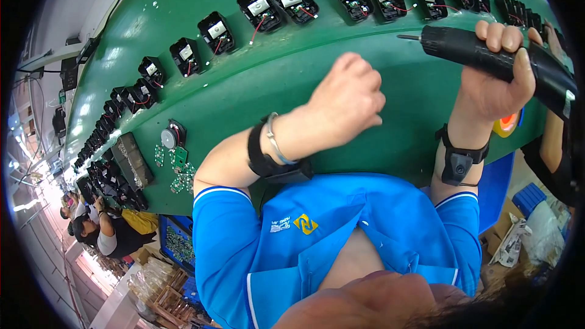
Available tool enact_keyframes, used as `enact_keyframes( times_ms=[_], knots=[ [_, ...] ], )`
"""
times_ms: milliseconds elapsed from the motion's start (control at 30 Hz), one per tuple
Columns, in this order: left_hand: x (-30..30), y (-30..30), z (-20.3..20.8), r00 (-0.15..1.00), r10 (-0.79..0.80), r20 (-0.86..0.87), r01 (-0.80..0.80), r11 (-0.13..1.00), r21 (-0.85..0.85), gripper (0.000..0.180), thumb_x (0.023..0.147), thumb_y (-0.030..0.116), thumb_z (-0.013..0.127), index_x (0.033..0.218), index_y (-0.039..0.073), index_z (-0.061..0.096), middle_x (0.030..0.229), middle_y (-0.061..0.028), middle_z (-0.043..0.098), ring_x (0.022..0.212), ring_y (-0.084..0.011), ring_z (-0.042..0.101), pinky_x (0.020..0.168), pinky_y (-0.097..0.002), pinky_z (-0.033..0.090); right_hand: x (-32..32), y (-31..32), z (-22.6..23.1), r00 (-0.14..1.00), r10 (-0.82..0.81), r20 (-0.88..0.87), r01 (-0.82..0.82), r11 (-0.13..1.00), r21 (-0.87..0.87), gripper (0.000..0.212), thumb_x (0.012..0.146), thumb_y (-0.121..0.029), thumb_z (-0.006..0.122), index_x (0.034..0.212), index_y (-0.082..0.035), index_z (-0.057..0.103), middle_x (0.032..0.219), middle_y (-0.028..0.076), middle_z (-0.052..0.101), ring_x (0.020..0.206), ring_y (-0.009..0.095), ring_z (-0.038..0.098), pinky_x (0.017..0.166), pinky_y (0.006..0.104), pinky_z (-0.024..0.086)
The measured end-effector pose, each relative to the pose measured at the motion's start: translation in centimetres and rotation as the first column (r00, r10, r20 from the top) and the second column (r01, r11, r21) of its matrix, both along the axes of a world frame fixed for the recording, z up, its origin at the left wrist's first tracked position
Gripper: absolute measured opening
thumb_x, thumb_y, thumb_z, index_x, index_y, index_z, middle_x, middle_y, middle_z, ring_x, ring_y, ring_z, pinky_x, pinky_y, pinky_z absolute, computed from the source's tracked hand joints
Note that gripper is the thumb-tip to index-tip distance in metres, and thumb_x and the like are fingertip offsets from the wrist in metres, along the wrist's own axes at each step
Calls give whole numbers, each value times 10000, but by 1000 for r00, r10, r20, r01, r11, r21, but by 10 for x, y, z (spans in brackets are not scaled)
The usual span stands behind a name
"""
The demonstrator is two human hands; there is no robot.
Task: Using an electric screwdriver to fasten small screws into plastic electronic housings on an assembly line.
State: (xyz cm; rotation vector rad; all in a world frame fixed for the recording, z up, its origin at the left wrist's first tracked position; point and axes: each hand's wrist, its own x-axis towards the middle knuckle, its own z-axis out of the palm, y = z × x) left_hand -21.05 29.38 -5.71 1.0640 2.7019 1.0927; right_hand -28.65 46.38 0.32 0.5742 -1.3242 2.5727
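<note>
My right hand [496, 85] is wrapped round a black electric screwdriver [452, 45], held above the green table [402, 91] with its thin bit pointing left. My left hand [348, 99] is over the middle of the table, closed with the fingers curled under. Whatever it may hold is hidden behind the back of the hand. Beyond both hands, a curved row of open black plastic housings runs along the table. Each nearer one, such as this housing [260, 9], has a whitish block inside, and several have thin red wires trailing out.
Left of my left arm lie small green circuit boards [181, 157], a round speaker-like part [169, 137] and a long grey tray [131, 157] of small parts. More black parts [106, 183] are heaped farther left. Other people [100, 228] are at lower left; another person's arm [553, 140] shows at right.
</note>
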Motion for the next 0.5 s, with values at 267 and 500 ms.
enact_keyframes(
  times_ms=[267, 500],
  knots=[
    [11, 22, -11, 993, 17, -117, -34, 989, -147, 53, 503, 101, 493, 509, 71, 537, 627, -56, 450, 745, -207, 429, 780, -325, 320, -1, 7, -2, 997, 83, 5, -82, 995, -63, 328, 719, -36, 369, 1046, -53, 344, 723, 74, 465, 639, 182, 428, 650, 358, 343],
    [-3, 16, -7, 984, 71, 162, -104, 972, 208, 99, 615, 121, 564, 664, 42, 531, 654, -57, 502, 704, -209, 481, 681, -316, 383, -1, 21, 4, 994, 110, 16, -109, 990, -85, 314, 720, -136, 407, 1030, -85, 395, 737, 51, 455, 657, 160, 404, 677, 336, 315]
  ],
)
